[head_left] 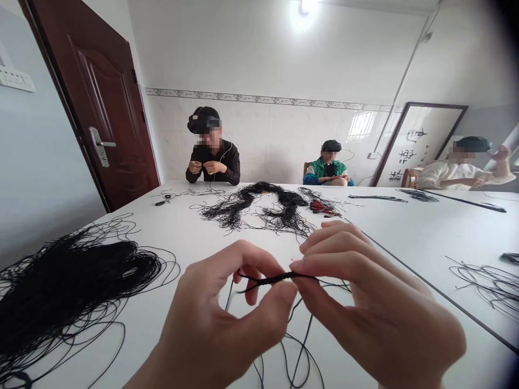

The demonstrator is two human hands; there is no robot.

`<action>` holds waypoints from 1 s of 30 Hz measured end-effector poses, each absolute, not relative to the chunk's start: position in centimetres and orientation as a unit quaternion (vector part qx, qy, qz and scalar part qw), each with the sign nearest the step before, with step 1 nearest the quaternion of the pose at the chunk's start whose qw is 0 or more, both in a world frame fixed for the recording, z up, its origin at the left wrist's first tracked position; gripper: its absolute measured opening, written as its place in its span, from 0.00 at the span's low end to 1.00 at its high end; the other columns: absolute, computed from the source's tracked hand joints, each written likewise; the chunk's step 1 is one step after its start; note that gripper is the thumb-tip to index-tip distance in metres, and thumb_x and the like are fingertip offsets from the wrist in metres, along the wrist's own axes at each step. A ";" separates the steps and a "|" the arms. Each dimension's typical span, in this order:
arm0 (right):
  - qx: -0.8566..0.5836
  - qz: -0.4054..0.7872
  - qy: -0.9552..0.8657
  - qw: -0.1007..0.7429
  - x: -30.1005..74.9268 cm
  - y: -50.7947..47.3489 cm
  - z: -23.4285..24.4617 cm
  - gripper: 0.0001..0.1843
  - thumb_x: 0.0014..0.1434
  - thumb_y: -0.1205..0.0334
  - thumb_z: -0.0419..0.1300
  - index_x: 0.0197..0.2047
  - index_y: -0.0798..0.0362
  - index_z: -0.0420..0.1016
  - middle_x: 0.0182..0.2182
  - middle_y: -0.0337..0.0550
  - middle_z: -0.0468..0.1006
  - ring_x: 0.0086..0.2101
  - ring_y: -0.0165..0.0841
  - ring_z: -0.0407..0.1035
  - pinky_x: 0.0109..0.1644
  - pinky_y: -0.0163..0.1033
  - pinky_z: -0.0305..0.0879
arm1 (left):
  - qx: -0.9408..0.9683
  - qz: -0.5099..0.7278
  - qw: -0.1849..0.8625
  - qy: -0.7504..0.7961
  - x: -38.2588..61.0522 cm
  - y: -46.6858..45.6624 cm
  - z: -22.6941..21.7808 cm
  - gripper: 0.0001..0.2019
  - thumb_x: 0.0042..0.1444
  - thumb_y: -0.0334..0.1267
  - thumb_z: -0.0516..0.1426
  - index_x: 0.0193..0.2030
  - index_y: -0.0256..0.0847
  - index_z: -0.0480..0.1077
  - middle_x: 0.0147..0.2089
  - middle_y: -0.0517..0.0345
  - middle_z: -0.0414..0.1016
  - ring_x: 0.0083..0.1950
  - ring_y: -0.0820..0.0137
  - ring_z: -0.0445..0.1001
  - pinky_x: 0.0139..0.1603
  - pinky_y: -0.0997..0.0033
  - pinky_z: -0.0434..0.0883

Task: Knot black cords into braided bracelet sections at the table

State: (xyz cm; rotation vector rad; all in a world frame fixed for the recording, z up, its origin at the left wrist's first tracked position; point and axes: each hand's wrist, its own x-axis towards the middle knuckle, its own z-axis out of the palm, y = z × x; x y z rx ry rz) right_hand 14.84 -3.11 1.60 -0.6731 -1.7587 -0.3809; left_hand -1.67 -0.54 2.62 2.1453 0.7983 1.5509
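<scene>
A black braided cord (pixel 270 280) is stretched between my two hands above the white table. My left hand (pixel 231 308) pinches it between thumb and index finger near its middle. Against those fingertips, my right hand (pixel 365 302) pinches the cord's right part. Thin loose ends stick out at the left inside the curl of my left hand. Below the hands, slack black strands (pixel 302 346) hang and loop onto the tabletop. Parts of the cord are hidden behind my fingertips.
A large heap of black cord (pixel 81 286) covers the table (pixel 174 324) at left. Beyond lie another black bundle (pixel 267 197), red-handled scissors (pixel 320 208) and dark scissors (pixel 163 201). Loose cords (pixel 486 281) lie at right. Several people sit across, one person (pixel 213 151) holding something small.
</scene>
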 end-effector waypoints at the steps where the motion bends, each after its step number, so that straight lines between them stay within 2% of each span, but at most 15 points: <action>1: -0.286 -0.164 -0.749 0.575 14.9 -3.1 1.5 0.10 0.56 0.79 0.63 0.37 0.56 0.72 0.28 0.38 0.74 0.33 0.29 0.70 0.42 0.43 0.69 | 0.763 0.550 0.190 0.283 -1.8 -0.5 2.6 0.07 0.50 0.30 0.58 0.26 0.46 0.72 0.21 0.73 0.74 0.23 0.82 0.71 0.25 0.91 0.70; 8: -0.274 -0.161 -0.752 0.577 15.2 -3.0 1.3 0.15 0.55 0.80 0.63 0.42 0.54 0.72 0.30 0.38 0.74 0.34 0.31 0.70 0.40 0.44 0.69 | 0.758 0.562 0.192 0.270 -2.1 -0.2 2.1 0.09 0.53 0.29 0.61 0.30 0.51 0.74 0.22 0.78 0.75 0.23 0.84 0.72 0.28 0.94 0.69; 16: -0.273 -0.165 -0.749 0.581 15.2 -3.2 1.5 0.13 0.55 0.81 0.62 0.40 0.56 0.72 0.29 0.39 0.74 0.34 0.31 0.70 0.40 0.44 0.68 | 0.759 0.571 0.164 0.266 -2.2 0.1 1.7 0.09 0.52 0.32 0.65 0.31 0.53 0.73 0.26 0.82 0.77 0.25 0.86 0.73 0.32 0.96 0.69; 26: -0.278 -0.176 -0.742 0.584 15.0 -3.0 1.5 0.14 0.55 0.81 0.61 0.40 0.53 0.72 0.29 0.38 0.74 0.33 0.31 0.71 0.38 0.44 0.67 | 0.760 0.576 0.145 0.263 -2.4 0.0 1.4 0.09 0.55 0.32 0.65 0.35 0.54 0.73 0.29 0.80 0.77 0.29 0.84 0.75 0.36 0.94 0.71; 30: -0.272 -0.170 -0.748 0.582 15.1 -3.0 1.6 0.14 0.55 0.81 0.61 0.40 0.55 0.72 0.29 0.38 0.73 0.33 0.31 0.71 0.39 0.44 0.67 | 0.769 0.573 0.135 0.249 -2.5 0.2 1.4 0.08 0.56 0.32 0.64 0.35 0.53 0.73 0.29 0.79 0.77 0.29 0.84 0.74 0.37 0.93 0.71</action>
